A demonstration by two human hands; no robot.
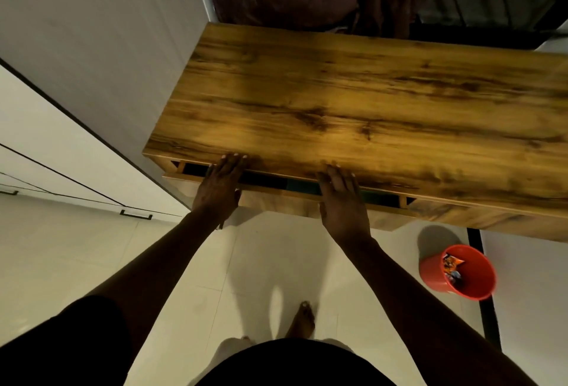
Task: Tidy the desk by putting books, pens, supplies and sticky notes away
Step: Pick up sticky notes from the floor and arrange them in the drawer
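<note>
Desk drawer (276, 202) stands slightly ajar under the front edge of the wooden desk (368, 93), with something teal showing in the dark gap. A person's left hand (219, 188) and right hand (341, 201) lie flat across that gap, fingers straight, tips on the desk's front edge, gripping nothing. An orange bin (458, 272) holding wrappers sits on the tiled floor, right of the hands.

I cannot tell what lies inside the barely open wooden drawer (276, 204); the brown wood-grain tabletop (368, 93) runs off the right edge.
</note>
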